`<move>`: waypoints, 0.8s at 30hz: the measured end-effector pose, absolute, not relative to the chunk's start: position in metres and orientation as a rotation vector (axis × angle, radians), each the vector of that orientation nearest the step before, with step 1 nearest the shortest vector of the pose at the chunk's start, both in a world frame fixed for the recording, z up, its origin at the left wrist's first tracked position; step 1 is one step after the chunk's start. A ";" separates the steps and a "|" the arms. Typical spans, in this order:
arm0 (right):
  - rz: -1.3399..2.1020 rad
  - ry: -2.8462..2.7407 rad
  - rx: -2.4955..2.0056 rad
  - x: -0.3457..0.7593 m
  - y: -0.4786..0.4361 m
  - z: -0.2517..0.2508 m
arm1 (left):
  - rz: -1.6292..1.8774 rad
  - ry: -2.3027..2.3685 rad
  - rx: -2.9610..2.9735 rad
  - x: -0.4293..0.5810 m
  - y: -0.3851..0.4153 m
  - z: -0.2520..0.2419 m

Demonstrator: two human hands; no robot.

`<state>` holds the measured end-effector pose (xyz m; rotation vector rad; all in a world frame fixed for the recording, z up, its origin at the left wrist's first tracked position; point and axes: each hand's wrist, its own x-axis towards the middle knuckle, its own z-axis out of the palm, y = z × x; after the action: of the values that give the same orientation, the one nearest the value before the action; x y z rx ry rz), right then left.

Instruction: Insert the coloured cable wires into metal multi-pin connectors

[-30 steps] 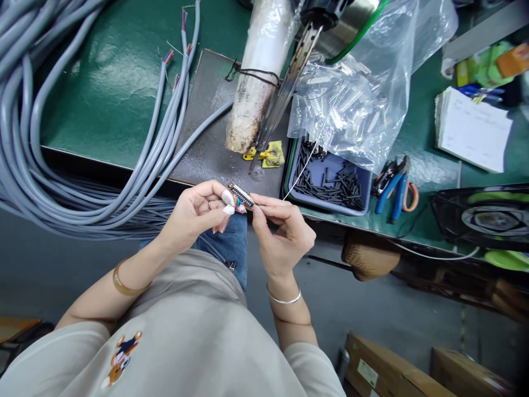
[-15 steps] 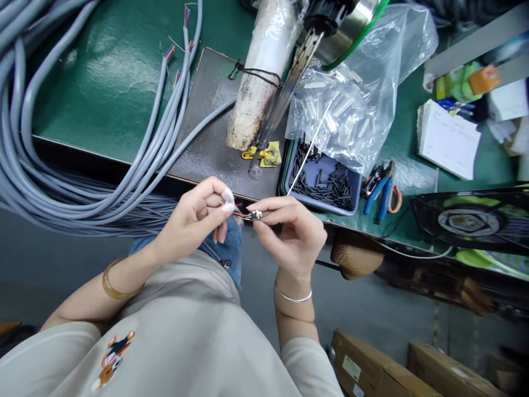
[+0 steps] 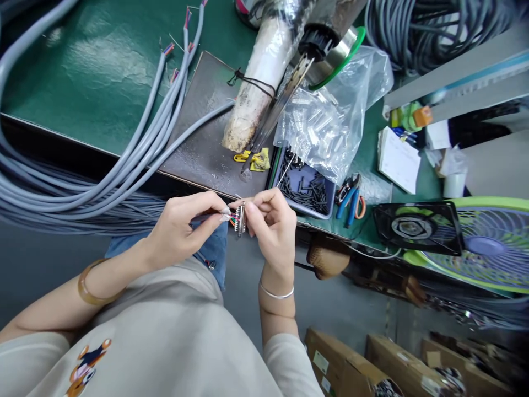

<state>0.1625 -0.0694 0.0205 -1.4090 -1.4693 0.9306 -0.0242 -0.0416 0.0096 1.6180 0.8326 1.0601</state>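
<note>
My right hand (image 3: 273, 229) pinches a metal multi-pin connector (image 3: 240, 219) by its right side, between thumb and fingers. Thin coloured wires (image 3: 232, 218) run from the connector's pin side towards my left hand (image 3: 188, 223). The left thumb and forefinger are closed on these wires, close to the connector, and a grey cable end shows partly under that hand. Both hands are just in front of the bench edge, above my lap. Another small connector (image 3: 211, 264) rests by my leg.
Grey cables (image 3: 136, 165) with stripped ends lie across the dark board (image 3: 198, 149) on the left. A soldering iron (image 3: 285, 99) points down beside a wrapped white roll (image 3: 256, 82). A purple tray (image 3: 326, 212) holds black tubes. Cutters (image 3: 350, 204) and a fan (image 3: 417, 227) are rightward.
The connector has turned, so its long row of pins now faces my left hand. My view has shifted right, showing more of the fan and the boxes.
</note>
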 end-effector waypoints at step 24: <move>0.114 -1.561 -1.244 0.149 -0.079 -0.013 | 0.928 0.714 0.853 -0.019 -0.029 0.002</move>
<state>0.1486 -0.0790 -0.0133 -1.2445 -1.5611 0.1138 -0.0195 -0.0288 0.0015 0.8528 0.7137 0.9277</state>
